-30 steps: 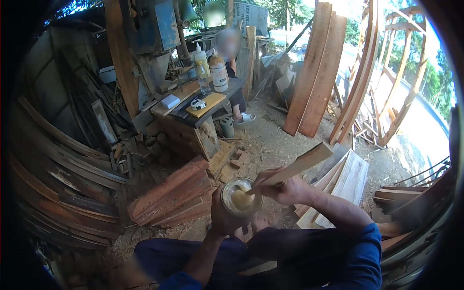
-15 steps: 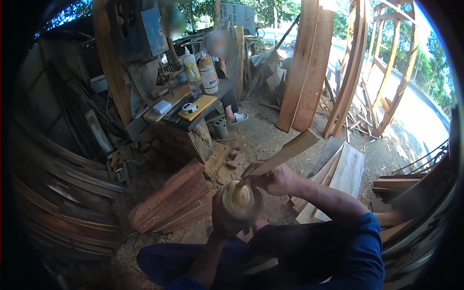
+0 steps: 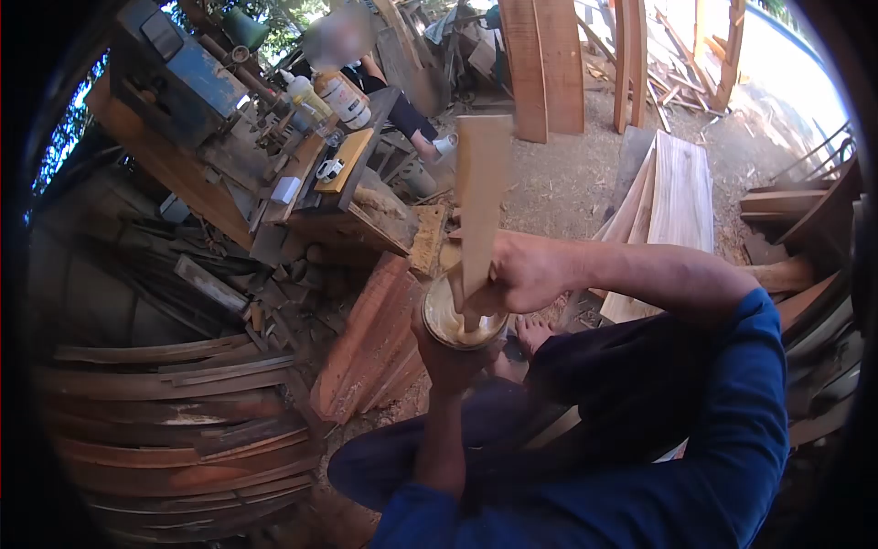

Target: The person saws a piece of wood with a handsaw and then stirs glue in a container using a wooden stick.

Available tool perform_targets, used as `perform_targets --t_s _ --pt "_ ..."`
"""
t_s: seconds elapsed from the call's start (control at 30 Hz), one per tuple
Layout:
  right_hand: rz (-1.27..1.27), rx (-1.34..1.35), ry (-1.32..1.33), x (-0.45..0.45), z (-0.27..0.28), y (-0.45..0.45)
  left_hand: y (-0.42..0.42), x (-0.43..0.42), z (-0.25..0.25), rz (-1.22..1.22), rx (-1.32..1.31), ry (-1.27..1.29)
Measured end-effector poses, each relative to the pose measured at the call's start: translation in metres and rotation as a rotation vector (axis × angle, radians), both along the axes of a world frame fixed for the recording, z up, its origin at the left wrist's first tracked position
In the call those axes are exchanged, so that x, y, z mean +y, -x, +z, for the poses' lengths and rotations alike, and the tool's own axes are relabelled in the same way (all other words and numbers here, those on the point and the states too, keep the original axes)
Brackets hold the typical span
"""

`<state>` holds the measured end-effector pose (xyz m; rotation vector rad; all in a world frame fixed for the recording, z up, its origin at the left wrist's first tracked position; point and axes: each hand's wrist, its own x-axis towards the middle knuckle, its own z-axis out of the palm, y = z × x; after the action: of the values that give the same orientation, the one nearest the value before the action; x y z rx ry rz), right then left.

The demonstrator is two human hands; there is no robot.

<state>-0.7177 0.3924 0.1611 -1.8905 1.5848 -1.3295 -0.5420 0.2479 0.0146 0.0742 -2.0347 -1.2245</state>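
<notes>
My left hand (image 3: 448, 364) is wrapped round a round tub (image 3: 465, 346) from below and the left side. Inside the tub is a thick, creamy yellowish paste (image 3: 444, 320). My right hand (image 3: 532, 272) grips a flat wooden stick (image 3: 485, 178) near its lower end. The stick stands nearly upright, its wide end at the top and its narrow tip down in the paste. The right fingers hide part of the tub's far rim. Both hands are in front of my bent legs.
Reddish planks (image 3: 366, 343) lie left of the tub, and pale boards (image 3: 672, 215) lie to the right. A workbench (image 3: 343, 197) carries bottles (image 3: 343, 99) and a tape measure (image 3: 329, 170). A seated person (image 3: 412, 119) is behind it. Stacked timber (image 3: 174, 403) fills the left side.
My view has tilted and turned. The wooden stick has swung from leaning right to nearly upright, its tip still in the paste. The paste's heaped swirl now looks flatter.
</notes>
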Motion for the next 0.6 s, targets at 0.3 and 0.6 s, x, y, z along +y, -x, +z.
perform_targets --t_s 0.3,0.6 --pt "-0.025 0.166 0.105 0.000 -0.014 0.006 0.010 0.009 -0.013 0.021 0.017 -0.077" --pt "-0.018 0.111 0.118 0.000 -0.012 0.009 0.013 0.011 -0.011 -0.008 -0.012 -0.271"
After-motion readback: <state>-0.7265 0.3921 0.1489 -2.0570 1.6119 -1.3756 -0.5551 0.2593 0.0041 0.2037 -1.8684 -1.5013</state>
